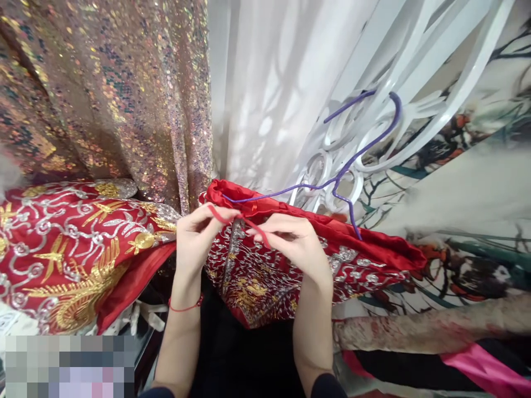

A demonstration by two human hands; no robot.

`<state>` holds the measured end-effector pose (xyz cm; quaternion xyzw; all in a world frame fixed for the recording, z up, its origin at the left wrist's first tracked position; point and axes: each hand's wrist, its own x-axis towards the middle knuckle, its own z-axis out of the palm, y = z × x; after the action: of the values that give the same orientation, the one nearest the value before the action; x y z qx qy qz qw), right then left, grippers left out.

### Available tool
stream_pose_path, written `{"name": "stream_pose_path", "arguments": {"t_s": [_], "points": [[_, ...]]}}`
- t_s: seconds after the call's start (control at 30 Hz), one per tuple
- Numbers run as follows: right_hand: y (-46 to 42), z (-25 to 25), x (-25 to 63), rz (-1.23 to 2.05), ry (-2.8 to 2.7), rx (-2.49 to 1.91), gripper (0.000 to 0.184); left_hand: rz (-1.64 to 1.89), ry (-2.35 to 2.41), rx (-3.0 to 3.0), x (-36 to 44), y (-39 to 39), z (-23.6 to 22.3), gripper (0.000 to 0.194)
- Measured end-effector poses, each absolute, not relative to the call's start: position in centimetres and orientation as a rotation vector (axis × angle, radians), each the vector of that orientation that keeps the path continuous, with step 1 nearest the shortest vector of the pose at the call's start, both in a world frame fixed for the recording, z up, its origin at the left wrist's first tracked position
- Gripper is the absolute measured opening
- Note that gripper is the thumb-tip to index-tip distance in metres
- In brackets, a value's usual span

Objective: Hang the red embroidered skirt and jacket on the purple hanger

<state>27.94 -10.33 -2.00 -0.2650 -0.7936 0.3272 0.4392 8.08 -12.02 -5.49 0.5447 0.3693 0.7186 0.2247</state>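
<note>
While the cord (219, 216) is pinched by both the left hand (193, 237) and the right hand (296, 240), it is strung crosswise between them, against the garment (251, 293) at its upper edge. That edge is stretched left to right, its left end being neared most by the left hand.

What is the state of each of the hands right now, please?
Left hand: closed, pinching red cord at the embroidered garment's edge.
Right hand: closed, also pinching red cord.
</note>
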Motion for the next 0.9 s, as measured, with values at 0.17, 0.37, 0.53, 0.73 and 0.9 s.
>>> {"name": "stream_pose_path", "arguments": {"t_s": [0.17, 0.37, 0.53, 0.73, 0.9], "points": [[-9.5, -2.4, 26.8, 0.723, -1.812, -0.639, 0.016, 1.544, 1.048, 1.831, 7.4, -13.0, -4.7, 0.021], [-8.9, -2.6, 26.9, 0.262, -2.120, -0.545, 0.020, 1.402, 1.113, 1.989, 7.4, -12.8, -4.0, 0.022], [-9.0, -2.5, 26.6, -0.040, -2.164, -0.550, 0.016, 1.438, 1.056, 1.807, 7.3, -12.4, -4.8, 0.027], [-8.8, -3.5, 25.0, -0.082, -1.986, -0.502, 0.013, 1.598, 1.050, 1.485, 8.4, -12.3, -5.8, 0.031], [-8.9, -3.8, 24.5, -0.039, -1.901, -0.586, 0.013, 1.745, 1.056, 1.369, 9.6, -12.2, -6.3, 0.032]]}}
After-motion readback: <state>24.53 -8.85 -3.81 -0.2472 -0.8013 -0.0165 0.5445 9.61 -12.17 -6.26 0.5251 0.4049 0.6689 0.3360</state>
